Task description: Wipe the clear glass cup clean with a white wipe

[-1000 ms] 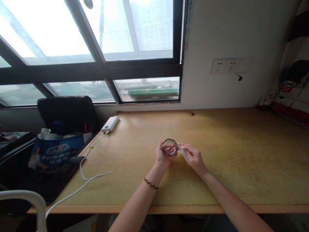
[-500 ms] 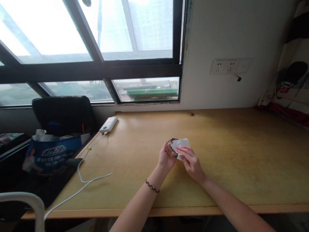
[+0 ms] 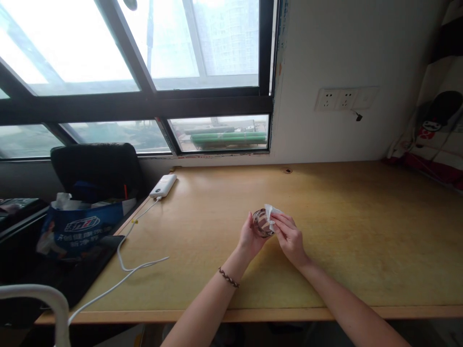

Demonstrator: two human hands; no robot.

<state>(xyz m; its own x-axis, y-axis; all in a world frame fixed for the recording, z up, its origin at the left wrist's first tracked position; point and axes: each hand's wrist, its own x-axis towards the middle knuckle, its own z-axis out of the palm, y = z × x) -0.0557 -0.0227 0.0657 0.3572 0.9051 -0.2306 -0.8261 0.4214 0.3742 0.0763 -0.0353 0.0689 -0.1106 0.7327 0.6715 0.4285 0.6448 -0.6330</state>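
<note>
Tilted above the table, a small round brown glass bowl (image 3: 260,223) rests in my left hand (image 3: 250,239), whose fingers wrap round its left side and underside. Whether it is a bowl, a cup or an ashtray is hard to tell at this size. A crumpled white tissue (image 3: 269,212) is pinched in my right hand (image 3: 290,237), at the bowl's right rim. Part of the tissue stands up above the fingers and part hangs at the rim. The right fingers cover the bowl's right edge.
The wooden table (image 3: 361,241) spreads under both hands. At its left edge lies a white power bank (image 3: 163,186) with a white cable (image 3: 125,262) running toward the front. A blue bag (image 3: 85,231) sits on a black chair (image 3: 96,166) at left. Wall sockets (image 3: 338,100) are behind.
The tissue has drawn back from across the bowl's face to its right rim and bunched up, so more brown glass shows. My right hand has shifted slightly right; my left hand keeps its hold.
</note>
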